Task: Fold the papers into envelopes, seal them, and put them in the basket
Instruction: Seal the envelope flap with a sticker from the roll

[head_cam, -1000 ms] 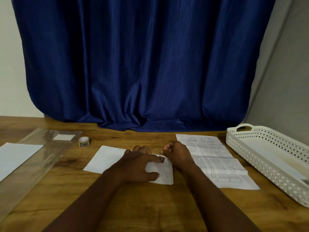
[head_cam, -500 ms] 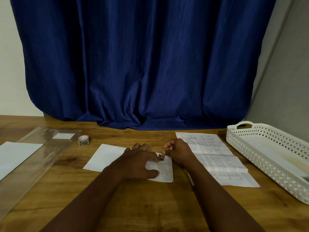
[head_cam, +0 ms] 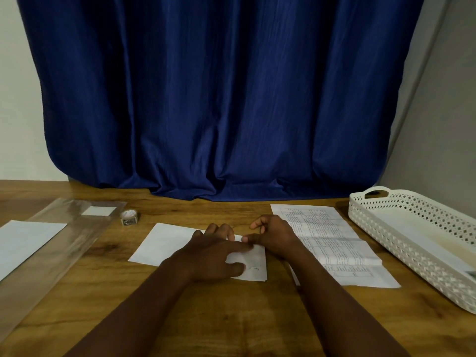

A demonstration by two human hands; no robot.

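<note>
A folded white paper envelope [head_cam: 167,243] lies on the wooden table in front of me. My left hand [head_cam: 213,256] presses flat on its right half, fingers straight, index fingertip at the top right edge. My right hand [head_cam: 273,235] sits just right of it with fingers curled, and its thumb tip meets my left index finger on the envelope's edge. The small dark sticker is hidden under those fingertips. A printed sheet [head_cam: 332,240] lies under my right wrist. The white perforated basket [head_cam: 401,228] stands at the far right with pale paper inside.
A small tape roll [head_cam: 130,217] stands behind the envelope to the left. A clear plastic sleeve [head_cam: 64,243] and a blank white sheet [head_cam: 23,240] lie at the left. A blue curtain [head_cam: 231,99] hangs down to the table's back edge.
The small dark sticker seen between my hands is now covered by my right thumb and left index finger. My left fingers have slid slightly right along the envelope's top edge.
</note>
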